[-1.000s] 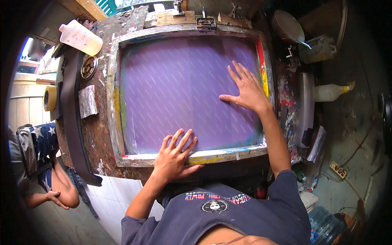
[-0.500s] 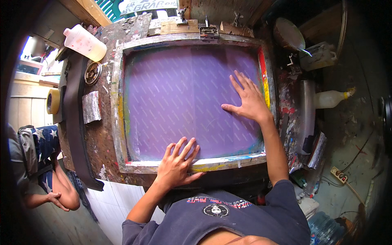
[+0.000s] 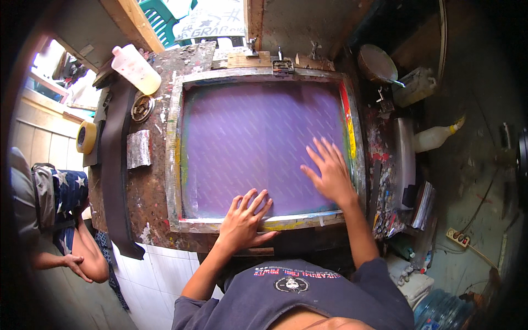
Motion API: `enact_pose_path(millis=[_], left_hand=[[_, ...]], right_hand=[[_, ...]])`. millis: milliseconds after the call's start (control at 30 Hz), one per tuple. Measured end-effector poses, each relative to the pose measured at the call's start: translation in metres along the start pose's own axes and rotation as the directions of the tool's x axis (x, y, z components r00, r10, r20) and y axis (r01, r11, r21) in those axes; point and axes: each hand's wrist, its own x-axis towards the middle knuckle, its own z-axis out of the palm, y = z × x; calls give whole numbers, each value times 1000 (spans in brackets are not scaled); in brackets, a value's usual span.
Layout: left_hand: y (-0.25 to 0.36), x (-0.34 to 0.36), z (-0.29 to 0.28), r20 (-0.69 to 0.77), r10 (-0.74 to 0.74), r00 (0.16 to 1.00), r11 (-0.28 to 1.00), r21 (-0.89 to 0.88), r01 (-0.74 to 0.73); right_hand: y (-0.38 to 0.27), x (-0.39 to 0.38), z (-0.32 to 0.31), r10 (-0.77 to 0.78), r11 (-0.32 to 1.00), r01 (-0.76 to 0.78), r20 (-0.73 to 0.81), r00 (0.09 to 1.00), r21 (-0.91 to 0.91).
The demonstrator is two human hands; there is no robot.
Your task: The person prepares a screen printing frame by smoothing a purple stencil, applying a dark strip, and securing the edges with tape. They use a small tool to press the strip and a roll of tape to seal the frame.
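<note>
A screen printing frame (image 3: 174,165) lies flat on the paint-stained table, its purple mesh (image 3: 236,143) covered with rows of small slanted marks. My left hand (image 3: 245,220) rests over the frame's near edge, fingers spread onto the mesh and thumb along the rim. Over the right part of the mesh is my right hand (image 3: 331,171), open with its fingers apart; whether it touches the mesh I cannot tell. Neither hand holds anything. Metal hinge clamps (image 3: 282,67) sit at the frame's far edge.
To the left are a plastic bottle (image 3: 137,70), a round tin (image 3: 142,108), a tape roll (image 3: 86,137) and a long dark strip (image 3: 117,176). Another person's hand (image 3: 73,264) rests at the far left. A white bottle (image 3: 438,135) and a pan (image 3: 377,64) lie to the right.
My right hand has moved nearer to me over the mesh. My left hand stays at the near edge. The whole view has shifted slightly.
</note>
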Motion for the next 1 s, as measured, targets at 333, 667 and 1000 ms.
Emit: enact_pose_path(millis=[333,667,1000], left_hand=[[1,-4,3,-41,-9,999,998,-58,7],[0,-4,4,-70,-3,998,999,-36,1],[2,-3,4,-63,-14,998,999,-54,11]], right_hand=[[-80,-193,34,159,958,-67,-322,933,278],[-77,-207,61,178,966,-106,-311,933,235],[-77,-208,62,187,968,-121,-313,931,219]])
